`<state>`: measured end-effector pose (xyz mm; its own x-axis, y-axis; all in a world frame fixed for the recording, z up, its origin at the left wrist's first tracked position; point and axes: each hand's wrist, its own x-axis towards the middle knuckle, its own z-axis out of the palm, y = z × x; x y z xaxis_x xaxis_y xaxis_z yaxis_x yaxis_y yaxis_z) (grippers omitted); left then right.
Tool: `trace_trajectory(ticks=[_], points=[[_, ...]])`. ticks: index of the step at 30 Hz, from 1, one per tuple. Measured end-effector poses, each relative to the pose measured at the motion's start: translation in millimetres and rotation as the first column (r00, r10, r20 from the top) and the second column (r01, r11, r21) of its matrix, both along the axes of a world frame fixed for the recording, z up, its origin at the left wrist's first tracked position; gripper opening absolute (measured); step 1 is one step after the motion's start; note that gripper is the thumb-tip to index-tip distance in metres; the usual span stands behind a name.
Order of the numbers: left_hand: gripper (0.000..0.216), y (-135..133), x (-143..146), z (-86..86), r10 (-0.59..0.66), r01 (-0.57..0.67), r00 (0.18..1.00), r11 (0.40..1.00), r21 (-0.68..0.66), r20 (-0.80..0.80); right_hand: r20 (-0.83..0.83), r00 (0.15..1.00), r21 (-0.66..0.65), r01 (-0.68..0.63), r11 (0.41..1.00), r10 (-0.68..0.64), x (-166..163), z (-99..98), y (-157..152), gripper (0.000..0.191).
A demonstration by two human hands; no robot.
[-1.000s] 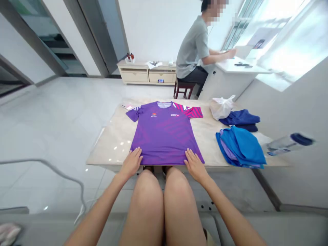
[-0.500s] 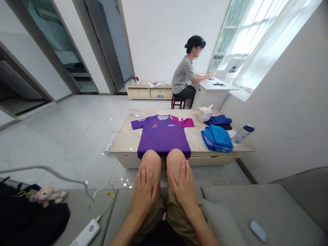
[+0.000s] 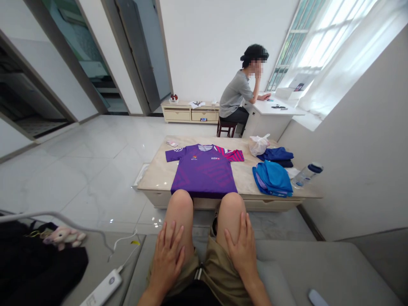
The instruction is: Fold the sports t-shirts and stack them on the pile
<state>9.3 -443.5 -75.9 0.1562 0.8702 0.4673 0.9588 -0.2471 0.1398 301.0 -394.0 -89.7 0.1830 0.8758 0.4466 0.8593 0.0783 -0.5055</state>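
My left hand [image 3: 168, 254] lies flat on my left thigh, fingers stretched out and holding nothing. On my right thigh rests my right hand [image 3: 242, 248], also flat and open. A purple jersey [image 3: 204, 170] with a pink striped sleeve is spread face up on the low beige table [image 3: 153, 176] beyond my knees, its hem at the near edge. Both hands are well short of it.
Right of the jersey sit a folded blue pile [image 3: 272, 177], a dark blue garment [image 3: 276, 154], a white plastic bag [image 3: 259, 144] and a water bottle [image 3: 306, 174]. A person [image 3: 239, 94] sits at a white desk behind. A power strip [image 3: 103, 288] and pink plush toy [image 3: 63, 235] lie on the grey sofa.
My hands left the jersey's hem, drew back to my knees, then slid further down my thighs. The view pulled away from the table and my knees moved apart.
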Motion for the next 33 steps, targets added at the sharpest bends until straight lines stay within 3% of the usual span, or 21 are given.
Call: trace_trajectory(ticks=[9,14,19,22,25,28,30,33], points=[[0.075,8.7,4.9,11.7,0.01,-0.011,1.0,0.998,-0.056,-0.014,-0.102,0.995,-0.057,-0.001,0.998,-0.005,13.3,-24.0,36.5,0.091],[0.078,15.7,8.9,21.0,-0.043,0.045,0.996,0.999,-0.018,0.082,-0.127,0.992,-0.06,-0.001,0.998,-0.007,16.1,-29.2,25.7,0.09],[0.039,38.2,28.1,48.7,-0.232,0.232,0.967,0.973,0.014,0.106,-0.188,0.981,-0.043,0.03,0.999,-0.037,15.8,-26.6,7.9,0.085],[0.024,59.1,42.9,58.1,-0.307,0.313,0.936,0.95,-0.008,0.173,-0.286,0.956,-0.019,0.07,0.997,-0.073,27.7,-36.4,14.7,0.086],[0.025,99.2,49.8,51.7,-0.354,0.372,0.914,0.926,-0.06,0.198,-0.508,0.842,-0.092,0.158,0.983,-0.182,59.5,-56.7,44.8,0.068],[0.025,166.5,50.3,40.3,-0.353,0.38,0.92,0.908,-0.174,0.168,-0.605,0.74,-0.196,0.216,0.956,-0.292,98.7,-59.2,94.8,0.061],[0.03,221.2,51.3,32.8,-0.347,0.363,0.931,0.868,-0.338,0.11,-0.567,0.779,-0.178,0.203,0.963,-0.268,117.4,-42.4,136.8,0.055],[0.045,303.6,52.7,13.4,-0.34,0.253,0.94,0.759,-0.601,-0.034,-0.45,0.883,-0.208,0.044,0.977,-0.136,121.4,-9.6,216.7,0.047]])
